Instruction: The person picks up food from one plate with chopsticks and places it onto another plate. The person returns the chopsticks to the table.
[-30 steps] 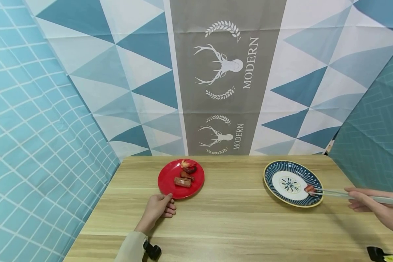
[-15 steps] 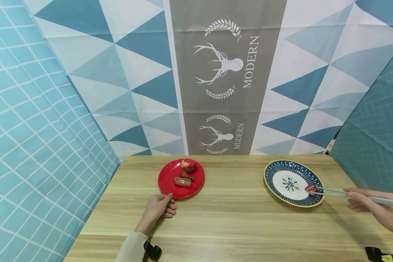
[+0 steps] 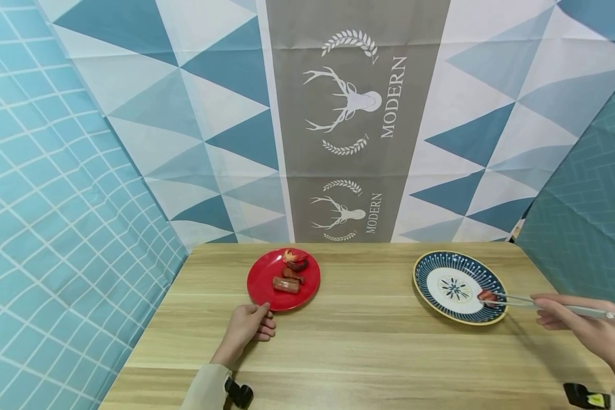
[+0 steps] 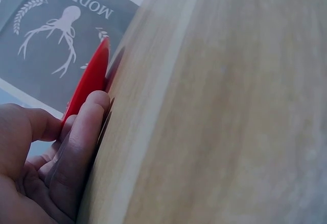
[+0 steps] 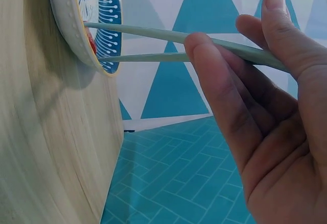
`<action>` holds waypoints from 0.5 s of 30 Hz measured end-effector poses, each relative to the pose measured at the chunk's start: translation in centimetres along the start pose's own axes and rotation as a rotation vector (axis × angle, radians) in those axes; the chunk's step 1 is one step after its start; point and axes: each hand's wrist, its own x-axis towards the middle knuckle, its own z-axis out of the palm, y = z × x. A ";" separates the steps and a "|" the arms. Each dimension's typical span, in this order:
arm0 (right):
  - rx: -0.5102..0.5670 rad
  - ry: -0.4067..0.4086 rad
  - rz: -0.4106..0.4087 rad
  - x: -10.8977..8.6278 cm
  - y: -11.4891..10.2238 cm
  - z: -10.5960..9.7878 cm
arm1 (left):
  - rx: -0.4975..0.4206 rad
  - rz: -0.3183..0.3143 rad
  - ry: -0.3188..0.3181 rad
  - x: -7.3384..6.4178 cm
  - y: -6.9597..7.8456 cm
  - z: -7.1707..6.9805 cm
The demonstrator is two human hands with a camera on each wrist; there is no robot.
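My left hand (image 3: 248, 327) pinches the near rim of a red plate (image 3: 258, 279), thumb on top and fingers beneath in the left wrist view. On it lie a brown ribbed block of food (image 3: 286, 285), a small drumstick-shaped piece (image 3: 292, 275), a dark curved piece (image 3: 298, 265) and an orange-yellow piece (image 3: 289, 256). My right hand (image 3: 581, 322) holds pale green chopsticks (image 5: 148, 32). Their tips reach over the rim of a blue-and-white patterned plate (image 3: 435, 307), one on each side of a small reddish-brown food piece (image 3: 487, 296) at its right inner side.
Both plates stand toward the back of a wooden table (image 3: 364, 341), far apart. A patterned cloth (image 3: 338, 114) hangs right behind the table, with a blue gridded cloth (image 3: 56, 199) at left and a teal one (image 3: 584, 228) at right.
My right hand has shifted slightly left along with the chopsticks' rear ends. The left hand, both plates and the food pieces look the same.
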 end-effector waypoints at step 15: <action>-0.024 0.021 0.063 0.0 0.1 0.2 | -0.004 -0.001 0.001 0.0 0.0 0.0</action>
